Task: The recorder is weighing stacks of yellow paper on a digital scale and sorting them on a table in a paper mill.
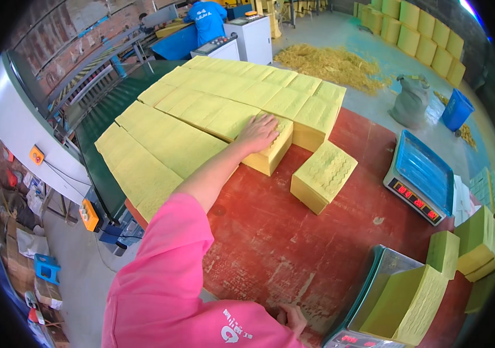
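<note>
While the left arm reaches out over the red table (259, 246), its hand lies palm down on a yellow paper stack (275, 152).
In the head view, the left forearm slants out of a pink sleeve (163, 255), and the left hand (258, 134) has its fingers slightly bent and pointing rightward, loosely open over the stack's top rather than wrapped around it. This stack stands on the far half of the table, ending a row in the yellow paper block rows (163, 136) that cover the table's far-left part. The right hand (293, 318) is curled at the table's near edge, partly hidden; whether it holds anything, I cannot tell. A separate embossed paper block (324, 174) stands right of the table's middle, and a blue-trayed digital scale (424, 168) sits on the table's right side.
</note>
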